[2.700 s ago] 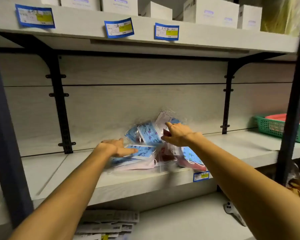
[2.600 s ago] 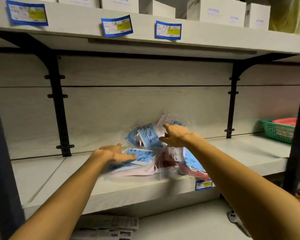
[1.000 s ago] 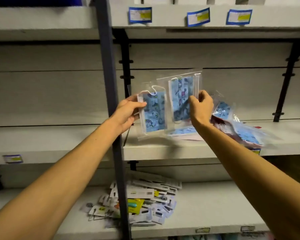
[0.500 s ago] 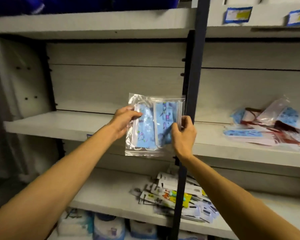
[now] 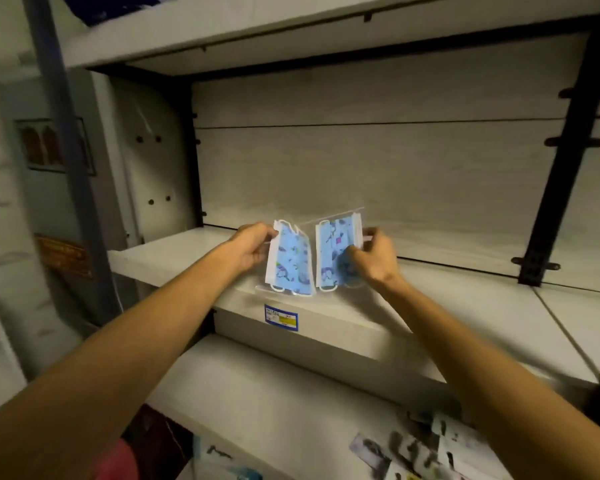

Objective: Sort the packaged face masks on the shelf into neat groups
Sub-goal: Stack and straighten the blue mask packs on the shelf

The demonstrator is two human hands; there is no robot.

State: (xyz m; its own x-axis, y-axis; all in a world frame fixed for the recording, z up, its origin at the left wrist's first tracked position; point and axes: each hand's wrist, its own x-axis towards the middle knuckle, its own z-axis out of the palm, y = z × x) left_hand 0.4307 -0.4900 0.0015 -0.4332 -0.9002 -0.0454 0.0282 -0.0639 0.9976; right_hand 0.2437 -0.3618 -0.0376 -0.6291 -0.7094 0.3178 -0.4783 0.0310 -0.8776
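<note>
— So, how far along is the sorting?
— Early, I judge. The left hand (image 5: pixel 253 249) pinches one packaged blue mask (image 5: pixel 289 261), the right hand (image 5: pixel 373 259) grasps another packet (image 5: pixel 336 254), both held upright above the shelf's (image 5: pixel 465 313) front edge
— And beyond?
— Bare shelf board behind them; no group laid there yet

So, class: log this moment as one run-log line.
left hand: holds blue mask pack | right hand: holds second pack | above shelf
</note>
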